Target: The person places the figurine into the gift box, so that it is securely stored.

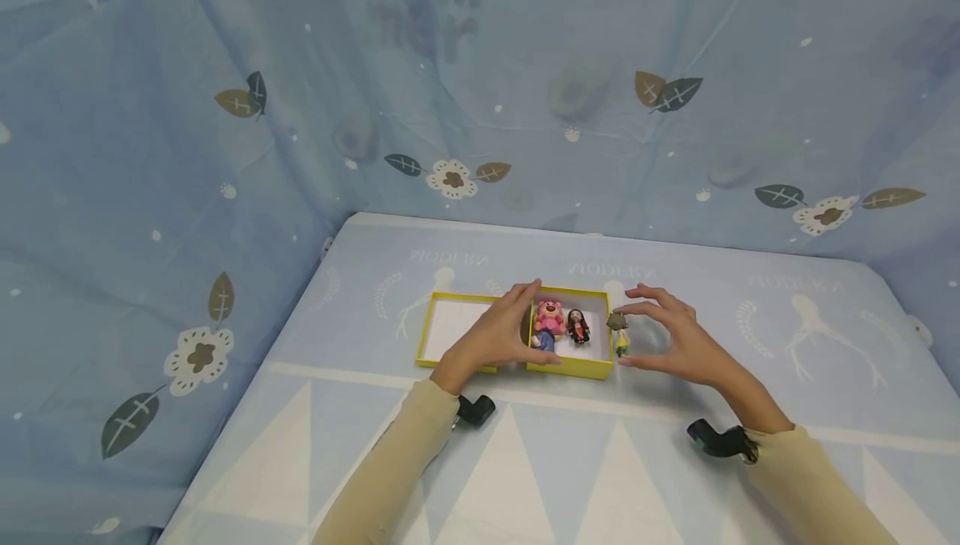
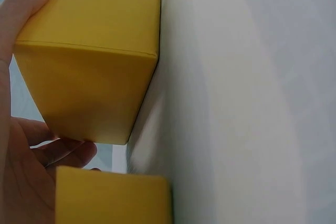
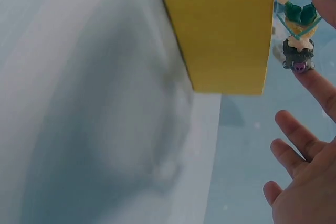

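Observation:
A yellow box (image 1: 573,367) with a white inside stands open at the middle of the table. My left hand (image 1: 491,335) grips its left side, thumb at the near wall and fingers at the far one. Inside lie a pink bear figurine (image 1: 550,318), a dark-haired figurine (image 1: 577,327) and a blue-purple piece (image 1: 543,342), partly hidden by the thumb. Just right of the box, my right hand (image 1: 678,349) pinches a small figurine (image 3: 299,40) lengthwise between thumb and forefinger. This figurine has a grey-brown head and a yellow and green body; its other fingers are spread apart.
Left of the box lies a shallow yellow-edged tray or lid (image 1: 424,330), white inside, partly behind my left hand. Blue patterned cloth (image 1: 562,112) hangs behind and at the left. A pale printed cloth (image 1: 750,395) covers the table. Black wrist cameras (image 1: 720,441) sit below each hand.

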The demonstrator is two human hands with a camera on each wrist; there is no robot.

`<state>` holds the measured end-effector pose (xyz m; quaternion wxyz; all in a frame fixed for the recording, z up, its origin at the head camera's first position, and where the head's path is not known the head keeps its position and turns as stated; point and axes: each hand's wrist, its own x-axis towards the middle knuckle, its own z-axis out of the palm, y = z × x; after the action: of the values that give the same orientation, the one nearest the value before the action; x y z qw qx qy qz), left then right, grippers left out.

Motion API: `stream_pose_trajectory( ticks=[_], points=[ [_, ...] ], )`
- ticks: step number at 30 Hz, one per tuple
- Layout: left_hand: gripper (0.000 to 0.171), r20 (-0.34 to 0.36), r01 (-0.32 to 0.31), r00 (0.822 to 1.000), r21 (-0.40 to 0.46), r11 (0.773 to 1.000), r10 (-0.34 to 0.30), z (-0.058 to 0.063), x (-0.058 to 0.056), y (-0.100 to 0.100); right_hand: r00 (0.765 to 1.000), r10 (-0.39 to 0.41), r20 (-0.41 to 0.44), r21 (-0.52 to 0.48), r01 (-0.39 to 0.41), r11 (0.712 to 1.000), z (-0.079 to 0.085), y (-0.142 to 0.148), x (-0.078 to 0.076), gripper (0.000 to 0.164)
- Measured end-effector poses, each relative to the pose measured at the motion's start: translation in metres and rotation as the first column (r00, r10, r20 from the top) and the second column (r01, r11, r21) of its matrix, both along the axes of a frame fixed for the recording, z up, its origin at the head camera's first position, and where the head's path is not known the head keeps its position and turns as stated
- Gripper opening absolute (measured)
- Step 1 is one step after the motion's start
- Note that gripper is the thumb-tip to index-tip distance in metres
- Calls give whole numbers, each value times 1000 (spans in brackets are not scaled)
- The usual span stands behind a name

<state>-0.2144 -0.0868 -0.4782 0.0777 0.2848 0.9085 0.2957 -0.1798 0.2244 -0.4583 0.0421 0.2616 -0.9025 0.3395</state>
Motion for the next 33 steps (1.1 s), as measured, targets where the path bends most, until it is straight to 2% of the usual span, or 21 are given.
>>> stream_pose_trajectory(
  ticks=[7, 11, 21, 33],
  points=[
    [127, -4, -5, 1000, -18, 1000, 5, 0, 0, 1, 998, 63, -1, 2, -63, 998, 1, -25, -2, 63],
    [127, 1, -5, 1000, -12, 1000, 5, 0, 1, 2, 997, 72, -1, 13, -72, 997, 2, -32, -3, 63],
    [127, 11, -13, 1000, -9, 1000, 13, 2, 1, 1, 1000, -7, -29, 91, 9, 996, 5, -41, -11, 67],
    [127, 15, -2, 1000, -11, 1000, 2, 3, 0, 0, 994, -86, 61, 182, 74, 981, 6, -46, -10, 56]
  ],
)
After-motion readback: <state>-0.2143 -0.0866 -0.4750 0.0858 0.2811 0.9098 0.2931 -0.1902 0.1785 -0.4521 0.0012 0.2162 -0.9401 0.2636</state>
